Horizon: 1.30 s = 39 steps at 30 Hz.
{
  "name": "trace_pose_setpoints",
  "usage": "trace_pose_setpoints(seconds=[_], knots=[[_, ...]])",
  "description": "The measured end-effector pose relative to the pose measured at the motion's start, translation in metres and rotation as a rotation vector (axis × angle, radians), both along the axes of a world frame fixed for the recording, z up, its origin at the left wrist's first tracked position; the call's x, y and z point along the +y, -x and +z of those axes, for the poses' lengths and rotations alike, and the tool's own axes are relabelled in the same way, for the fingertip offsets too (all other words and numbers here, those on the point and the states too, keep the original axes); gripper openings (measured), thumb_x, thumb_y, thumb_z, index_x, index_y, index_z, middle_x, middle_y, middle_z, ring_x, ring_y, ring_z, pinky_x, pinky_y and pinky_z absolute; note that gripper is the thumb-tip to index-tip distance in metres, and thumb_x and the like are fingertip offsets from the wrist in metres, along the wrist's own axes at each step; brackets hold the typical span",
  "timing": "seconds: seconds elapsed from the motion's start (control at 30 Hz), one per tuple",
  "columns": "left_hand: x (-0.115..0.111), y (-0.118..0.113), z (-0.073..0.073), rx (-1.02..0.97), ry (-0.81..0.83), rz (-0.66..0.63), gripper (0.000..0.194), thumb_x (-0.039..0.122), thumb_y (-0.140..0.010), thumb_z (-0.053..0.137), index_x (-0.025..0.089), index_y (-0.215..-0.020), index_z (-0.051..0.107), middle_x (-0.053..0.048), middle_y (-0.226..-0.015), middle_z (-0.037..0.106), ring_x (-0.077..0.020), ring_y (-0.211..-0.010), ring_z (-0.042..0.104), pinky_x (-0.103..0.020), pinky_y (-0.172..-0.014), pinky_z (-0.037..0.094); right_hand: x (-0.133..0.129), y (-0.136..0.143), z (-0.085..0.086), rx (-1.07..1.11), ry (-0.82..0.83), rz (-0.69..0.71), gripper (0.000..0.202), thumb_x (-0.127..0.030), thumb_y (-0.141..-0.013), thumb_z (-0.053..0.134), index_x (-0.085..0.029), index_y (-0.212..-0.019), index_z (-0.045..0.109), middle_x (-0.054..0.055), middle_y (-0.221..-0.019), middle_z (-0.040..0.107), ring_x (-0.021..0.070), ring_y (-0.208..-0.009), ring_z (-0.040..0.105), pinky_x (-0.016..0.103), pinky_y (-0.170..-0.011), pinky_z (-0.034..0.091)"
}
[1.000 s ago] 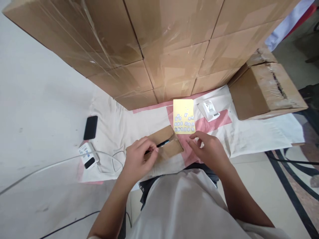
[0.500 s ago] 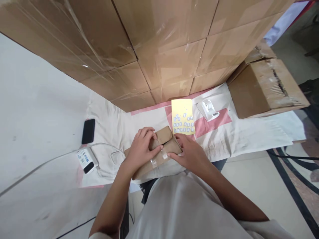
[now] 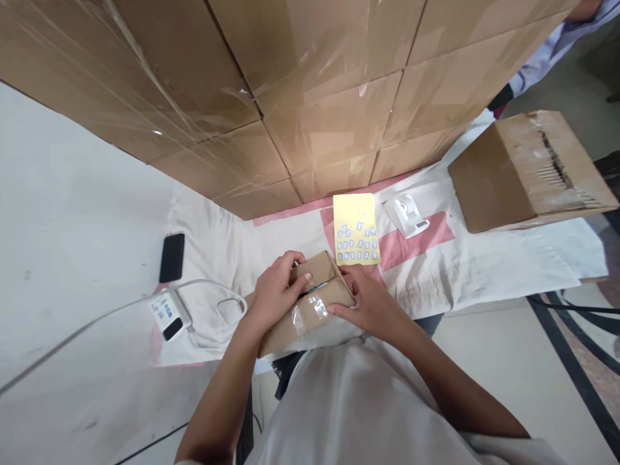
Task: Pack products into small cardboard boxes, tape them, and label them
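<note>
A small brown cardboard box (image 3: pixel 285 332) lies near the front edge of the cloth-covered table, with strips of clear tape on its top. My left hand (image 3: pixel 277 289) grips its left part, thumb on the top flap near the seam. At the box's right end, my right hand (image 3: pixel 371 302) holds the corner between thumb and fingers. The seam between the flaps is slightly parted, and a dark, bluish sliver shows in it. Just beyond my right hand is a yellow sheet (image 3: pixel 355 213) bearing rows of small white stickers.
Large stacked cartons (image 3: pixel 334 123) wall off the back. A white stand-like device (image 3: pixel 407 216) sits right of the sheet, before another carton (image 3: pixel 494 181). At left are a black phone (image 3: pixel 172 258) and a white corded device (image 3: pixel 169 313). Another person's sleeve (image 3: pixel 537 64) shows top right.
The gap between the flaps has widened, and my left thumb has shifted up off the tape. At the far right, the carton has moved slightly right and the other person's sleeve has shifted.
</note>
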<state>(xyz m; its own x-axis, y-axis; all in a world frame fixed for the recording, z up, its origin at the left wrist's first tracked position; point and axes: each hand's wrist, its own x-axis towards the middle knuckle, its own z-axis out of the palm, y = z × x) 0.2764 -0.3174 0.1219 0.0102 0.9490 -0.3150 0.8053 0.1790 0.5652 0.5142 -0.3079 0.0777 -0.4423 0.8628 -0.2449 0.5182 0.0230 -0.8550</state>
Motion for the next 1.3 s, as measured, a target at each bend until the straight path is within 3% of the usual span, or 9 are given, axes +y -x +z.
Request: trace_pose_setpoints(seconds=[0.1,0.2,0.27,0.43,0.57,0.73,0.93,1.13,1.3], knots=[[0.001,0.0,-0.002,-0.002,-0.007,-0.006,0.023,0.044,-0.097,0.054,0.028,-0.115,0.053,0.002,-0.111,0.068,-0.018,-0.083,0.062,-0.034,-0.077,0.044,0.021,-0.012,-0.02,0.226,0.073,-0.045,0.045,-0.049,-0.086,0.074,-0.025,-0.123,0.065,0.007,-0.116,0.072,0.0245,-0.098,0.068,0.037,-0.079,0.053],[0.0,0.0,-0.005,0.029,-0.057,0.02,0.023,0.042,-0.101,0.049,0.029,-0.118,0.057,0.0,-0.113,0.07,-0.0206,-0.094,0.066,-0.036,-0.083,0.046,0.059,-0.021,-0.046,0.268,-0.022,-0.234,0.027,-0.045,-0.096,0.06,-0.022,-0.106,0.071,0.007,-0.104,0.074,0.021,-0.085,0.066,0.035,-0.076,0.053],[-0.001,0.0,-0.007,0.014,-0.08,0.036,0.027,0.042,-0.104,0.043,0.029,-0.122,0.058,-0.002,-0.114,0.071,-0.0221,-0.104,0.067,-0.037,-0.089,0.047,0.086,-0.022,-0.06,0.118,-0.183,-0.284,0.024,-0.039,-0.096,0.06,-0.021,-0.105,0.074,0.008,-0.104,0.073,0.021,-0.082,0.064,0.036,-0.076,0.052],[-0.005,0.001,-0.005,-0.093,-0.147,0.084,0.035,0.048,-0.105,0.041,0.026,-0.129,0.055,-0.006,-0.128,0.068,-0.0223,-0.121,0.063,-0.04,-0.103,0.045,0.126,-0.005,-0.077,-0.339,-0.475,-0.09,0.029,-0.025,-0.097,0.06,-0.017,-0.121,0.075,0.016,-0.12,0.064,0.0331,-0.112,0.058,0.042,-0.082,0.053],[-0.009,-0.003,-0.004,0.014,-0.196,0.067,0.03,0.044,-0.104,0.042,0.025,-0.122,0.058,-0.006,-0.13,0.069,-0.0242,-0.123,0.062,-0.047,-0.111,0.035,0.132,0.007,-0.088,-0.413,-0.523,0.007,0.023,-0.023,-0.097,0.062,-0.017,-0.112,0.077,0.017,-0.123,0.059,0.0337,-0.115,0.052,0.044,-0.087,0.053],[-0.009,-0.007,-0.012,0.113,-0.232,0.035,0.026,0.04,-0.104,0.044,0.026,-0.119,0.06,-0.003,-0.126,0.072,-0.0229,-0.115,0.066,-0.047,-0.109,0.032,0.136,0.016,-0.098,-0.334,-0.445,-0.041,0.016,-0.02,-0.092,0.066,-0.015,-0.106,0.072,0.015,-0.118,0.059,0.0318,-0.114,0.051,0.043,-0.091,0.051],[-0.007,-0.006,-0.016,0.145,-0.246,0.013,0.025,0.039,-0.105,0.044,0.027,-0.119,0.061,-0.002,-0.124,0.072,-0.0214,-0.114,0.066,-0.044,-0.106,0.033,0.138,0.023,-0.096,-0.294,-0.391,-0.054,0.013,-0.021,-0.096,0.057,-0.019,-0.084,0.061,0.013,-0.101,0.062,0.0299,-0.104,0.056,0.041,-0.086,0.05],[-0.007,-0.006,-0.017,0.174,-0.244,0.0,0.026,0.039,-0.106,0.043,0.026,-0.117,0.062,-0.002,-0.121,0.073,-0.0223,-0.115,0.065,-0.045,-0.106,0.033,0.134,0.012,-0.09,-0.197,-0.343,-0.102,0.012,-0.014,-0.098,0.043,-0.02,-0.09,0.049,0.015,-0.1,0.064,0.0278,-0.094,0.06,0.04,-0.081,0.049],[-0.006,-0.004,-0.016,0.175,-0.235,-0.005,0.028,0.041,-0.106,0.043,0.025,-0.117,0.063,-0.003,-0.121,0.072,-0.0221,-0.113,0.065,-0.043,-0.107,0.034,0.105,-0.008,-0.081,0.305,-0.186,-0.109,0.011,-0.022,-0.099,0.05,-0.025,-0.104,0.041,0.001,-0.089,0.06,0.0172,-0.076,0.059,0.029,-0.069,0.047]])
